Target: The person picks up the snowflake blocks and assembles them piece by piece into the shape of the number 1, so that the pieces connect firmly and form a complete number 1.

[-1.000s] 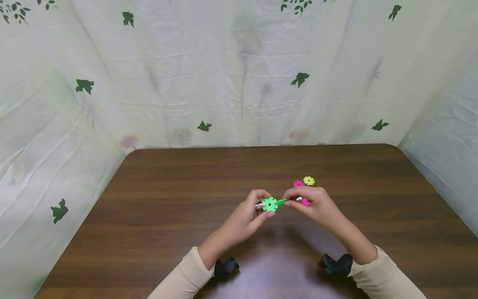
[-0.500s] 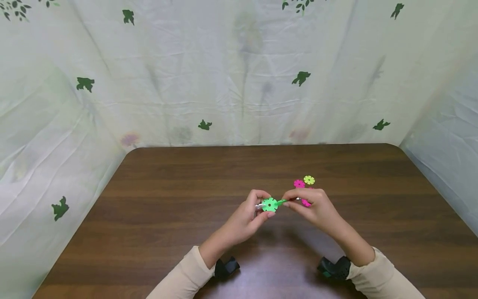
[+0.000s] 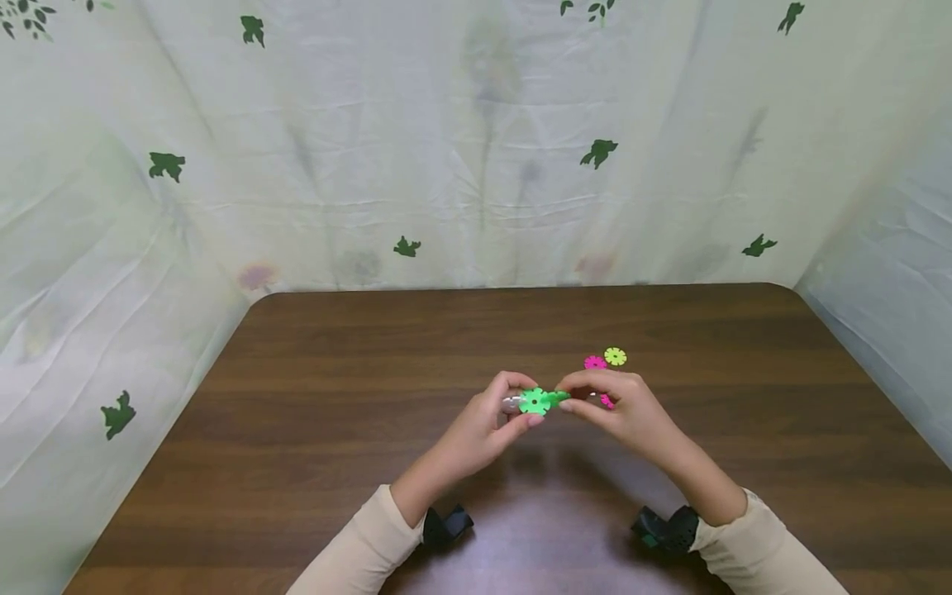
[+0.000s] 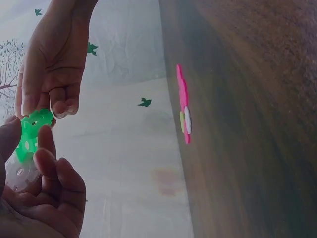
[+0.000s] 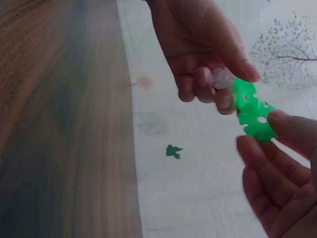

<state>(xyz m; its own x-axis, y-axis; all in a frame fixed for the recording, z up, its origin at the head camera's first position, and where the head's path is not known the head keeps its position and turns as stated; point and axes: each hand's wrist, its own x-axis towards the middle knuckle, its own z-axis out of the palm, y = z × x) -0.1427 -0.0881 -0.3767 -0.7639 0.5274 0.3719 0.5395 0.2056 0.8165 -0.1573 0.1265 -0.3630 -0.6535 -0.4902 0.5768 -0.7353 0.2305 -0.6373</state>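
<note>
Above the table, my left hand [image 3: 476,431] pinches a green notched flower disc [image 3: 534,402] between thumb and fingers. A clear whitish disc [image 4: 21,173] is joined to its left side, partly behind the left fingers. On the other side, a second green notched disc [image 5: 260,124] meets the first at its edge, overlapping it at an angle. The thumb and fingertips of my right hand [image 3: 632,413] pinch this second disc by its outer edge. Both hands face each other with the chain of discs between them.
Past my right hand lie loose notched discs on the brown table [image 3: 357,347]: a yellow one [image 3: 616,356], a pink one [image 3: 595,362] and another pink one [image 3: 607,402]. A white disc [image 4: 187,119] lies among them. A pale printed cloth [image 3: 476,165] hangs behind the table.
The right-hand green disc, thin and edge-on before, now shows more of its face and sits closer to the first. Both hands have shifted slightly up and nearer each other.
</note>
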